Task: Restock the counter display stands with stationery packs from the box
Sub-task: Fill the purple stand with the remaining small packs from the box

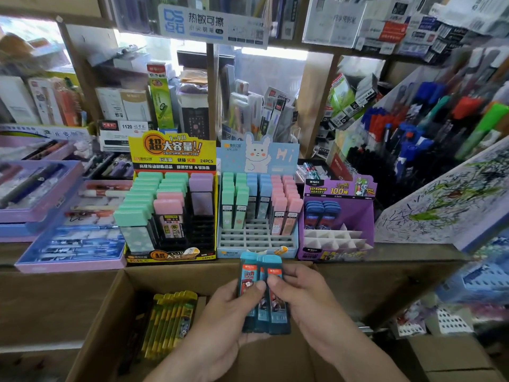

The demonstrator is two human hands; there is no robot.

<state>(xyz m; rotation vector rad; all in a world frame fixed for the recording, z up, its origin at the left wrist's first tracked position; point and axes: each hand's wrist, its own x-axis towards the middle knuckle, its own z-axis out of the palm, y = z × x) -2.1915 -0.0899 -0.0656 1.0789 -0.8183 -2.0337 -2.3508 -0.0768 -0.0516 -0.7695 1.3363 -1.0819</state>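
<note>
Over the cardboard box (176,274), left hand (223,321) and right hand (305,296) both pinch the teal packs (265,317) between them.

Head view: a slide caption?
Left hand and right hand grip teal plastic stationery packs over the brown cardboard box.

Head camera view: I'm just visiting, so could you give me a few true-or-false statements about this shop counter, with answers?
1. The left hand and the right hand both hold the teal packs. True.
2. The cardboard box holds nothing. False: yellow packs lie in it.
3. The purple stand is full. False: only dark blue packs stand at its back left, and the other compartments are empty.
4. The rabbit stand has empty front slots. True.
</note>
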